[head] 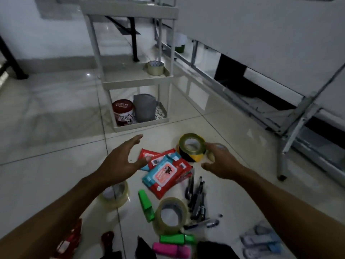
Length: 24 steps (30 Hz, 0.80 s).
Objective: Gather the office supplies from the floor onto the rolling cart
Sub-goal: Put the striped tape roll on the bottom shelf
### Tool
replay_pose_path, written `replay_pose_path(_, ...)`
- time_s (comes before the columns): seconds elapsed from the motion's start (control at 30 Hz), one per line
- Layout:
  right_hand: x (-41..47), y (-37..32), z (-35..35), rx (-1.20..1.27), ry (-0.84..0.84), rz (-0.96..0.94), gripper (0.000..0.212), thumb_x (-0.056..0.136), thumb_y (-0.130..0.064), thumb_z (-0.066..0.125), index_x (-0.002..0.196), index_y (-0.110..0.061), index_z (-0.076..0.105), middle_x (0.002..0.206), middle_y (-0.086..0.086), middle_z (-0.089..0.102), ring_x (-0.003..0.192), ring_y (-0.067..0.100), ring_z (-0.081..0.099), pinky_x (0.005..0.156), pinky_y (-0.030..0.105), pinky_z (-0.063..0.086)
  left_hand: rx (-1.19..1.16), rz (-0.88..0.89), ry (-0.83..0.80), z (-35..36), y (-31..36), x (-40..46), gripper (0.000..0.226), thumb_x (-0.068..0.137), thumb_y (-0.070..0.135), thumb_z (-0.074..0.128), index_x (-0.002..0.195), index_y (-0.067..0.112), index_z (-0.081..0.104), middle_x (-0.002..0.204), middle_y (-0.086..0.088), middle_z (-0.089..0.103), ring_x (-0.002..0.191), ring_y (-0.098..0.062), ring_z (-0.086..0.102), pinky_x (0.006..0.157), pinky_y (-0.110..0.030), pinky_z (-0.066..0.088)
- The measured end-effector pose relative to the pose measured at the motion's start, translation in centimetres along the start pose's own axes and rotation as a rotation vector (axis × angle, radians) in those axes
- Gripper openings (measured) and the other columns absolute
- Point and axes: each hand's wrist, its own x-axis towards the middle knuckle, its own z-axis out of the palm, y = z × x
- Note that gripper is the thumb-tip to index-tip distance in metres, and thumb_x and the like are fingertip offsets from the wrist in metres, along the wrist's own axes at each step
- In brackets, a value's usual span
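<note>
Office supplies lie scattered on the tiled floor in front of the white rolling cart (137, 82). My left hand (121, 161) hovers open above the red wet-wipe packs (166, 171), fingers spread and holding nothing. My right hand (222, 161) reaches open toward the yellow-and-black tape roll (192, 147), its fingertips at the roll's right rim. Nearer me lie a clear tape roll (170, 215), another clear roll (115, 195) partly under my left forearm, a green highlighter (146, 205), several black pens (197, 199), and green (177, 239) and pink (170, 250) markers.
The cart's middle shelf holds a clear tape roll (155, 68); its bottom shelf holds a red-and-white tub (123, 114) and a grey pouch (144, 108). A metal-framed table (291, 116) stands to the right. Blue-grey items (261, 242) and red packets (71, 240) lie near me.
</note>
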Motion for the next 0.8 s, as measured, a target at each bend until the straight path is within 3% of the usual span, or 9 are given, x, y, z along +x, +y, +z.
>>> replay_pose_path(0.07,2.5,1.2,2.3,-0.073,0.004,0.003,0.081,0.083,-0.033,0.07,0.149,-0.025,0.024,0.134,0.011,0.052,0.118,0.025,0.051,0.092,0.03,0.042,0.07,0.007,-0.046,-0.4,-0.8,1.2,0.087,0.073,0.071,0.055,0.147,0.039,0.022,0.15,0.005,0.038,0.134,-0.013,0.038,0.103,-0.032,0.035)
replay_pose_path(0.2,6.1,2.7,5.8,-0.185,-0.03,0.014,0.095,0.08,-0.022,0.07,0.152,-0.03,0.009,0.132,0.011,0.052,0.109,0.025,0.055,0.08,0.031,0.046,0.168,-0.026,-0.034,-1.2,-2.3,2.5,0.078,0.081,0.056,0.061,0.147,0.036,0.023,0.151,0.006,0.036,0.134,-0.012,0.037,0.104,-0.03,0.033)
replay_pose_path(0.3,9.2,3.3,7.6,-0.305,-0.042,-0.056,0.094,0.078,-0.014,0.068,0.153,-0.025,0.011,0.147,0.006,0.041,0.126,0.024,0.047,0.097,0.035,0.043,0.192,-0.096,0.015,-0.7,-3.3,3.0,0.076,0.083,0.056,0.06,0.147,0.037,0.023,0.153,0.008,0.032,0.136,-0.012,0.034,0.108,-0.032,0.032)
replay_pose_path(0.37,10.9,3.7,8.7,-0.4,-0.093,-0.07,0.092,0.08,-0.017,0.065,0.153,-0.023,0.009,0.155,0.003,0.03,0.138,0.023,0.035,0.11,0.044,0.032,0.199,-0.128,0.039,0.0,-4.0,3.8,0.075,0.083,0.058,0.057,0.146,0.039,0.022,0.154,0.01,0.03,0.138,-0.011,0.032,0.11,-0.035,0.032)
replay_pose_path(0.43,12.7,4.5,9.5,-0.412,-0.079,-0.076,0.076,0.084,-0.024,0.061,0.15,-0.024,0.023,0.151,0.002,0.037,0.138,0.024,0.035,0.11,0.046,0.028,0.258,-0.147,0.014,0.8,-4.8,5.2,0.074,0.084,0.059,0.055,0.146,0.042,0.019,0.155,0.012,0.026,0.139,-0.01,0.029,0.111,-0.035,0.03)
replay_pose_path(0.53,15.1,5.0,9.4,-0.348,-0.069,-0.159,0.045,0.08,-0.024,0.06,0.125,-0.026,0.053,0.128,-0.002,0.06,0.121,0.022,0.052,0.1,0.037,0.037,0.333,-0.142,-0.019,1.8,-5.6,8.7,0.073,0.085,0.058,0.056,0.147,0.038,0.022,0.155,0.01,0.026,0.139,-0.011,0.029,0.112,-0.036,0.028)
replay_pose_path(0.67,18.3,3.9,9.2,-0.075,-0.073,-0.193,0.06,0.078,-0.019,0.066,0.135,-0.021,0.047,0.134,0.001,0.054,0.126,0.022,0.048,0.108,0.038,0.036,0.389,-0.128,0.043,2.9,-6.8,14.5,0.071,0.085,0.05,0.06,0.146,0.031,0.029,0.152,0.004,0.033,0.136,-0.016,0.034,0.111,-0.04,0.033)
replay_pose_path(0.8,22.9,0.7,7.1,0.34,0.027,-0.146,0.04,0.092,-0.024,0.06,0.131,-0.017,0.053,0.121,0.008,0.061,0.111,0.027,0.057,0.092,0.034,0.046,0.442,-0.141,0.1,3.3,-8.1,19.9,0.071,0.083,0.044,0.063,0.145,0.025,0.032,0.151,-0.003,0.035,0.135,-0.024,0.037,0.108,-0.044,0.036)
